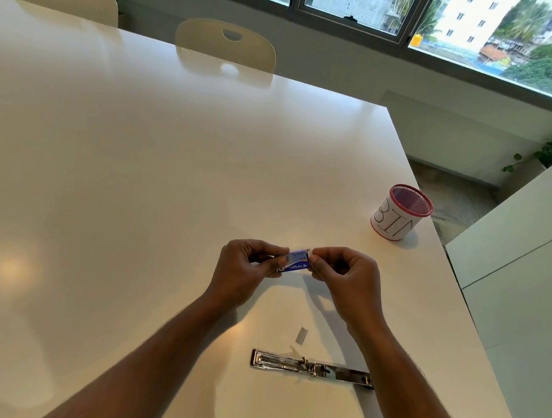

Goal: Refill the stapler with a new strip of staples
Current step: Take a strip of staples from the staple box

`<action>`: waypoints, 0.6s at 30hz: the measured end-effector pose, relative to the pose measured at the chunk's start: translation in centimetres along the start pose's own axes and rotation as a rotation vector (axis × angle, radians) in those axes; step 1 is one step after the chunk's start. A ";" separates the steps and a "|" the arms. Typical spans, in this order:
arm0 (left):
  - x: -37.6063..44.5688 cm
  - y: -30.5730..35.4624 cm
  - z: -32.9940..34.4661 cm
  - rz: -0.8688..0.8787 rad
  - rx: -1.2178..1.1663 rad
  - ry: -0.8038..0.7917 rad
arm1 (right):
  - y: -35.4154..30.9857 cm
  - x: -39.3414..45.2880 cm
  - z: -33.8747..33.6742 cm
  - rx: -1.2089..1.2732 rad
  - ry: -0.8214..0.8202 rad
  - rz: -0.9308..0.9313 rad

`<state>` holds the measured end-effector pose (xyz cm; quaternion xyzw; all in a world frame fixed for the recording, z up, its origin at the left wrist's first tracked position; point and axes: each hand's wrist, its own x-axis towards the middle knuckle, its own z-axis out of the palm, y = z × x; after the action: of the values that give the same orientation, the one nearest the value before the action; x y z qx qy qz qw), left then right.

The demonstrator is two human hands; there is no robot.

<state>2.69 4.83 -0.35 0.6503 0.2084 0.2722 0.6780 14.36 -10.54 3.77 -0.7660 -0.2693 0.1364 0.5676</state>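
One stapler (pixel 312 367) lies opened flat on the worktop (pixel 141 168), one staple strip (pixel 301 335) just beyond it. Farther off, left hand (pixel 245 270) and right hand (pixel 345 274) pinch opposite ends of one blue box (pixel 294 261), lifted off the worktop.

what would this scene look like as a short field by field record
left hand: left hand grips the left end of the staple box
right hand: right hand pinches the box's right end
staple box: blue, held above the table, between both hands
stapler: stapler lies opened flat on the table, near the person
staple strip: short staple strip lies loose on the table beside the stapler, untouched
bin: mesh cup marked BIN stands upright near the table's right edge
step: strip not yet loaded
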 end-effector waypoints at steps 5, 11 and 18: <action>0.2 -0.2 -0.1 -0.026 -0.021 -0.025 | 0.2 0.2 0.1 -0.003 0.031 0.036; 0.1 -0.4 -0.2 -0.075 -0.052 -0.055 | 0.2 0.3 -0.2 0.004 0.019 0.035; -0.3 0.1 0.1 -0.115 -0.224 -0.017 | 0.4 0.1 0.0 0.035 -0.032 0.068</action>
<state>2.50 4.51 -0.31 0.5599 0.2079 0.2490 0.7624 14.52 -10.60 3.42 -0.7625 -0.2496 0.1724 0.5714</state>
